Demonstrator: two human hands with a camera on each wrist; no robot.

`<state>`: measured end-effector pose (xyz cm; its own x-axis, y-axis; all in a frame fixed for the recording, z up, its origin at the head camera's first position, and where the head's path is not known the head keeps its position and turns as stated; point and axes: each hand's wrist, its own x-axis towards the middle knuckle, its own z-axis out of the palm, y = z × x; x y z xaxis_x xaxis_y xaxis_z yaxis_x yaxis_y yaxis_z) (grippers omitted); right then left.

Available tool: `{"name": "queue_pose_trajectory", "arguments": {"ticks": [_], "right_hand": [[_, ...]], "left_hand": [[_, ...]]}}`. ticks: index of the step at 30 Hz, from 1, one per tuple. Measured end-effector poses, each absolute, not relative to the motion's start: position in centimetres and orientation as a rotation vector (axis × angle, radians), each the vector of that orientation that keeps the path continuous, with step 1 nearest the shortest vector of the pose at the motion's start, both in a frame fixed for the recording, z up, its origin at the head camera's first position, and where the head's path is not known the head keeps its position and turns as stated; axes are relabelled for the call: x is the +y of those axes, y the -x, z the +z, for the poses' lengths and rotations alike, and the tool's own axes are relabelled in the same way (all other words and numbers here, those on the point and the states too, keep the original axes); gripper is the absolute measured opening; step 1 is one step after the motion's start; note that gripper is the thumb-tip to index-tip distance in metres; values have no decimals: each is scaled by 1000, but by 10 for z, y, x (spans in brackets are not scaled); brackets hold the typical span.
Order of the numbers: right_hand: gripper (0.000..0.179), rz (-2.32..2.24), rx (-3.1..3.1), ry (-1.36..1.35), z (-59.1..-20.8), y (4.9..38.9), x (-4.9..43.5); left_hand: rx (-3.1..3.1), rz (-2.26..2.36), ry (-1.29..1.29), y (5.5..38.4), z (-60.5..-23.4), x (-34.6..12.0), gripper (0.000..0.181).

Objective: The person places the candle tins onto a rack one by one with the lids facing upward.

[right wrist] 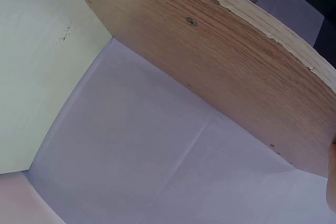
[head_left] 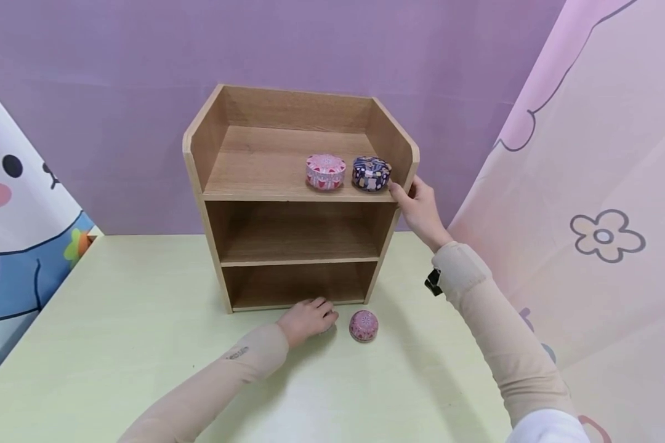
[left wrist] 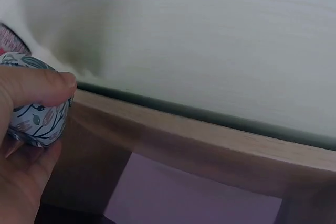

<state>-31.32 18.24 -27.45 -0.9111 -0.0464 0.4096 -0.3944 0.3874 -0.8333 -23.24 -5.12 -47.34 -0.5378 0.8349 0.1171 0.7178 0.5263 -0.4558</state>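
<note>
My left hand (head_left: 308, 319) grips a small round tin (left wrist: 39, 121) with a pale leaf-and-branch pattern, thumb across it. In the head view the hand covers most of that tin, low in front of the bottom shelf. Just right of it, a pink patterned tin (head_left: 363, 326) sits on the table. With thumb in front and fingers behind, my right hand (head_left: 423, 209) holds the right side panel of the wooden shelf (head_left: 299, 198). Close to that thumb, a dark blue patterned tin (head_left: 371, 173) stands on the top shelf, beside a pink tin with hearts (head_left: 325, 171).
The shelf unit stands on a pale table (head_left: 144, 344) and has two compartments below its top. A purple cloth (head_left: 310, 43) hangs behind. Printed curtains flank the table, one with a cartoon animal (head_left: 22, 203), the other with a flower (head_left: 604, 236).
</note>
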Motion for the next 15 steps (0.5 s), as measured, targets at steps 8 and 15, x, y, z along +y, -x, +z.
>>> {"name": "queue_pose_trajectory", "arguments": {"ticks": [8,15], "right_hand": [[38,1521,-2344,-379,-274,311,182],[37,1525,-2343,-375,-274,311,181]], "left_hand": [[-2559,166,1221,225,-454,-66,61],[-2517,-258,1127,221,-446,-78,64]]}}
